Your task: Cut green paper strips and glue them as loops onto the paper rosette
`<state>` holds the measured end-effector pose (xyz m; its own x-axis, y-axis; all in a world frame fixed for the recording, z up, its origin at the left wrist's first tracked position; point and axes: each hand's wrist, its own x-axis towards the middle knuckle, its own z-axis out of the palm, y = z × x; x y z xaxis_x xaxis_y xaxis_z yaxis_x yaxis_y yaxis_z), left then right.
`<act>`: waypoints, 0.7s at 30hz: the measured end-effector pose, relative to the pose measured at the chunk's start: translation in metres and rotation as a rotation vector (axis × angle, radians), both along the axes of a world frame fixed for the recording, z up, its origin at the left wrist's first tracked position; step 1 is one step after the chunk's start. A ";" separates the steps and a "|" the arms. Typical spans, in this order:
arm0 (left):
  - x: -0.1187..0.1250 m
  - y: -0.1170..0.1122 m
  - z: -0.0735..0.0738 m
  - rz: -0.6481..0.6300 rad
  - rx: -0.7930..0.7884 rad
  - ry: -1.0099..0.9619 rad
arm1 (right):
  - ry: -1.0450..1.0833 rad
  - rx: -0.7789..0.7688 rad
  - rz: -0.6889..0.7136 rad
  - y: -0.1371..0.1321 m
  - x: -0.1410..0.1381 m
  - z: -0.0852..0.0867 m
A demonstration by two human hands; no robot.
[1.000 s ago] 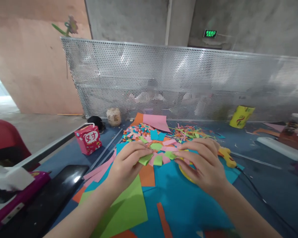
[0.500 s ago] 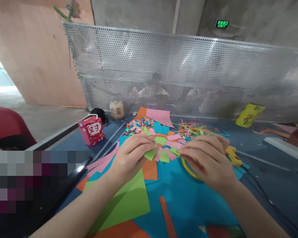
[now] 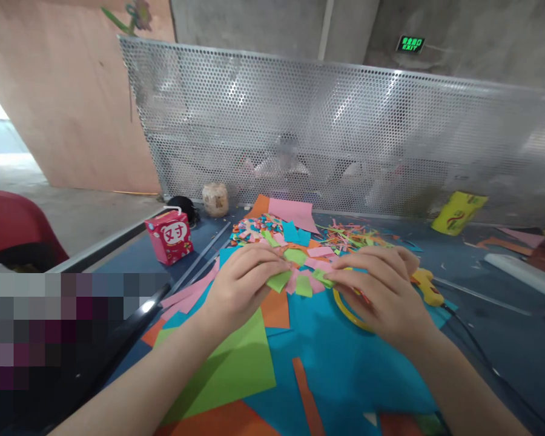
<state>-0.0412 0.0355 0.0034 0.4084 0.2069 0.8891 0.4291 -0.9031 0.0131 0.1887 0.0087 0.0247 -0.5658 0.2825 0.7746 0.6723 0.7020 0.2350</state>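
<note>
A paper flower (image 3: 304,285) with a green round centre (image 3: 295,257) and pink and green petals is held between my two hands, just above the blue paper (image 3: 318,339). My left hand (image 3: 243,281) pinches a green petal on its left side. On the opposite side, my right hand (image 3: 384,290) has its fingertips closed on another green petal. Partly hidden beneath the right hand lies a yellow ring-shaped thing (image 3: 345,312). Green paper (image 3: 236,363) and an orange strip (image 3: 305,393) rest nearer to me.
Heaps of small paper scraps (image 3: 258,228) and thin strips (image 3: 352,233) lie beyond my hands. A yellow glue gun (image 3: 427,287) with a black cord is at the right. A red drink box (image 3: 170,237) stands left, a yellow can (image 3: 458,212) right. A perforated metal screen (image 3: 254,121) rises behind.
Both hands keep their hold on the paper flower, with barely any movement. The whole view has shifted slightly.
</note>
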 end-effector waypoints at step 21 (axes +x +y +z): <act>0.002 -0.003 0.004 -0.011 -0.111 -0.049 | 0.030 -0.016 -0.014 -0.004 -0.004 0.001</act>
<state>-0.0387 0.0327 0.0072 0.3680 0.3012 0.8797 0.4152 -0.8998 0.1344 0.1844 0.0047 0.0260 -0.5384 0.3024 0.7866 0.6884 0.6962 0.2036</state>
